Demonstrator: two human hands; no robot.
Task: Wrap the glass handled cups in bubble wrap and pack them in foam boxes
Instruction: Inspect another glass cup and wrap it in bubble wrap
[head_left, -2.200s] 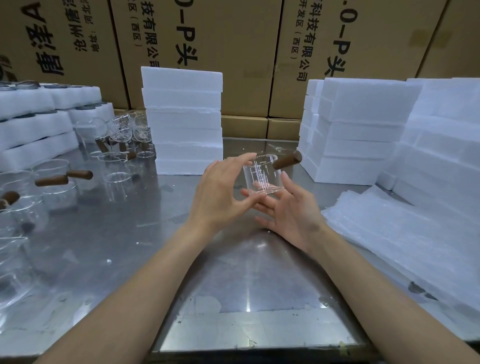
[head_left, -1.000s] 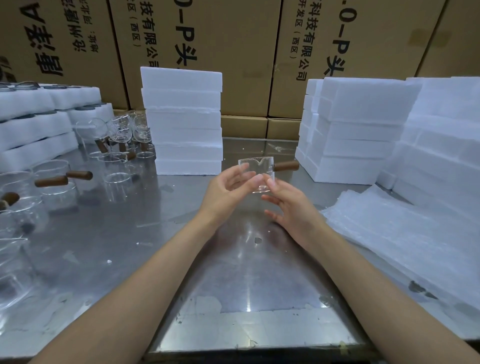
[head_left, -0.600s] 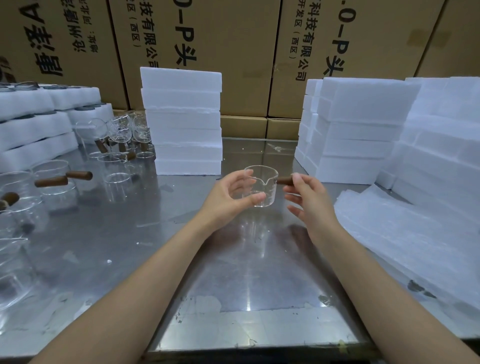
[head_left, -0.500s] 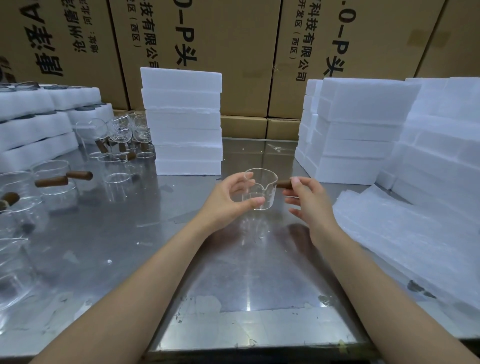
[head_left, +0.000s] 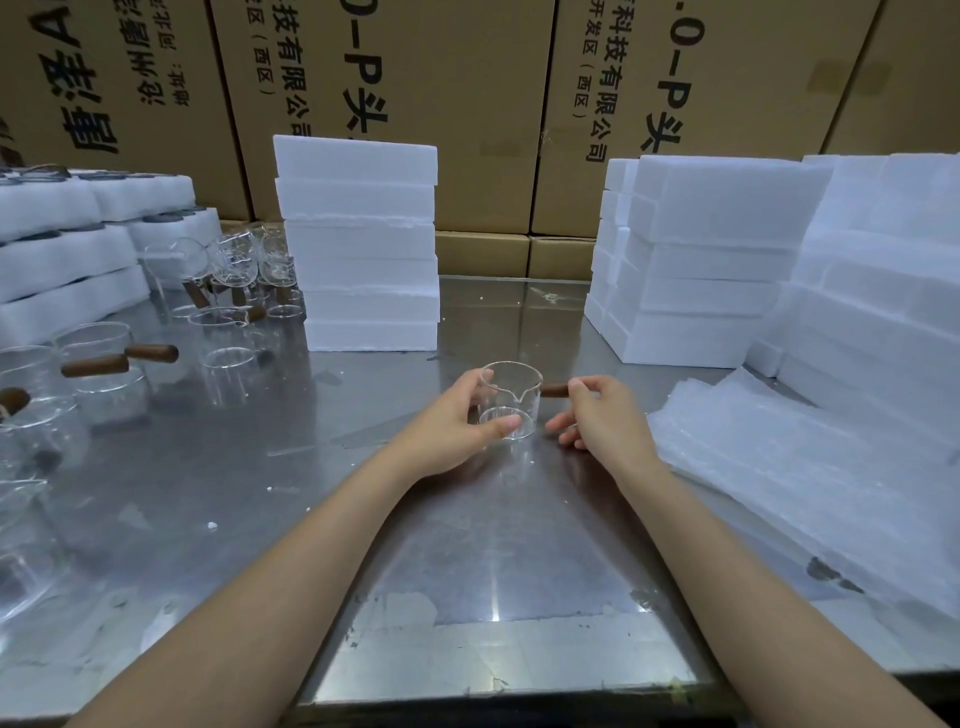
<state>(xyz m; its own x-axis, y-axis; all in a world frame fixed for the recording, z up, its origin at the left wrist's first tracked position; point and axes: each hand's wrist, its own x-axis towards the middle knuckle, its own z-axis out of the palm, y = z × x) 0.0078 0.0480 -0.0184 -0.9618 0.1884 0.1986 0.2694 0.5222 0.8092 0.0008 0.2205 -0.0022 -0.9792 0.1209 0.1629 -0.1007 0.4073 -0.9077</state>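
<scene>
Left hand (head_left: 451, 427) and right hand (head_left: 608, 422): both bare, forearms uncovered to the frame edge; no sleeves, gloves, rings or watch visible.

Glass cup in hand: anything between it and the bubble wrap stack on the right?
Nothing visible. The glass cup is held upright by left hand and right hand; only bare table lies before the bubble wrap.

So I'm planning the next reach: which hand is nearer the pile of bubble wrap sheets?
Right. The right hand pinches the glass cup's wooden handle, beside the bubble wrap sheets; the left hand grips the cup's far side.
</scene>
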